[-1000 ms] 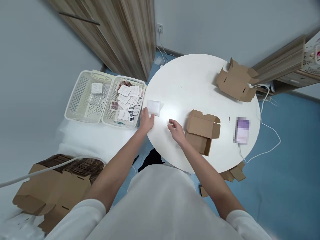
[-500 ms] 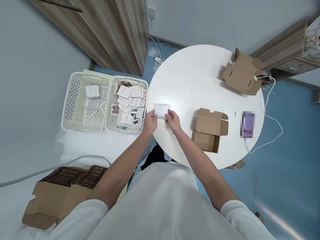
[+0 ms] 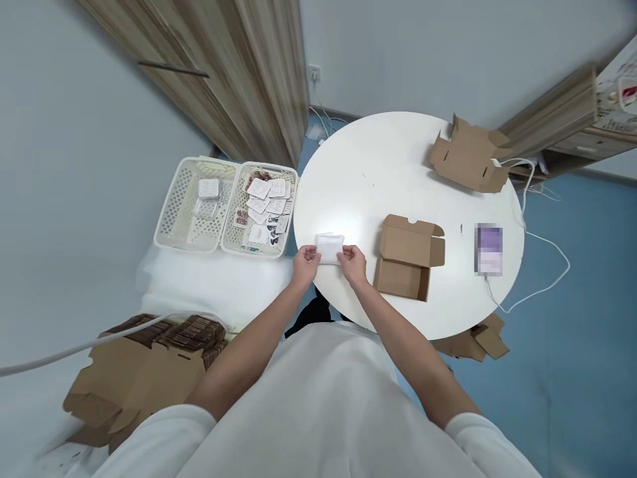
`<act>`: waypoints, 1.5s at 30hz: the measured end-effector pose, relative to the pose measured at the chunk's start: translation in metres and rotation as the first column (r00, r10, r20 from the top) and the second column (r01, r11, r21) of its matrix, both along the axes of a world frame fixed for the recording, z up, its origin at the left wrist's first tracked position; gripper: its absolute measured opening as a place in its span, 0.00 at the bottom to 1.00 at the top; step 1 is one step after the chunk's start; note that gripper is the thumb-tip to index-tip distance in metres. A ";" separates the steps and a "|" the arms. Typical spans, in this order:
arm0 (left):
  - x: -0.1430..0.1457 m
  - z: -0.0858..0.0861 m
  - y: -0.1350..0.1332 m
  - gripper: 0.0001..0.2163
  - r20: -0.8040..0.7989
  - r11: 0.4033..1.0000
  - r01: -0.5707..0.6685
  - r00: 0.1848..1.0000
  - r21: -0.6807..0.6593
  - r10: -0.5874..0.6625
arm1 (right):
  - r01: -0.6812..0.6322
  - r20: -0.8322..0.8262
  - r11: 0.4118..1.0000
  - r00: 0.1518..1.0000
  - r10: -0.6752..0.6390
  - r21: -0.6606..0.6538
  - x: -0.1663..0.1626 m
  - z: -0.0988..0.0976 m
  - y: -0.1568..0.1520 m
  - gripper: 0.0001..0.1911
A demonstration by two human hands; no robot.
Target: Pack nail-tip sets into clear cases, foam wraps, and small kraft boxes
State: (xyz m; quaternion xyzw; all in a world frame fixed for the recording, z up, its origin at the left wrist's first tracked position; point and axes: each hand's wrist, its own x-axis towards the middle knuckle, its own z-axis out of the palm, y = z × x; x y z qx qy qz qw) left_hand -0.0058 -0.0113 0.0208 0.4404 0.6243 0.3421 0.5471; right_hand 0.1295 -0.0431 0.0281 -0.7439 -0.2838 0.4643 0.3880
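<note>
Between my two hands is a small white packet (image 3: 330,249), square-edged and apparently wrapped in thin, translucent sheet; its contents are hidden. My left hand (image 3: 306,265) pinches its left edge, thumb on the near side. On the opposite edge, my right hand (image 3: 353,264) grips in the same way. Both hands are over the near left edge of the round white table (image 3: 398,159). To the right of my right hand, a brown cardboard box (image 3: 409,239) lies with its lid folded back, and nothing shows inside it.
Left of the table, one white basket (image 3: 166,212) holds clear plastic cases; another basket (image 3: 229,229) holds several small printed packs. An unfolded carton (image 3: 470,159) and a blurred purple device (image 3: 490,249) with a white cable are at right. Flat cartons (image 3: 144,378) are stacked lower left.
My view has shifted, so the room and baskets appear displaced. Both hands and the packet are nearer my body, at the table's edge, with the grip kept on both sides.
</note>
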 end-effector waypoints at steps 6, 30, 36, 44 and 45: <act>0.032 0.022 -0.041 0.11 -0.032 0.991 0.054 0.998 0.121 -0.051 | -0.061 0.083 0.995 0.995 0.054 0.081 0.039 0.027 -0.045 0.12; 0.164 0.034 -0.105 0.19 -0.217 0.865 0.501 0.846 0.008 -0.488 | -0.116 0.358 0.993 0.927 0.114 -0.014 0.174 0.025 -0.129 0.12; 0.162 0.033 -0.108 0.21 -0.375 0.795 0.607 0.735 -0.006 -0.564 | -0.215 0.454 0.974 0.862 0.225 -0.075 0.174 0.020 -0.125 0.14; 0.162 0.038 -0.110 0.17 -0.653 0.617 0.783 0.429 -0.076 -0.624 | -0.373 0.550 0.890 0.701 0.455 -0.261 0.166 0.018 -0.121 0.17; 0.162 0.037 -0.111 0.16 -0.665 0.603 0.793 0.406 -0.085 -0.627 | -0.390 0.553 0.876 0.680 0.482 -0.285 0.165 0.018 -0.121 0.16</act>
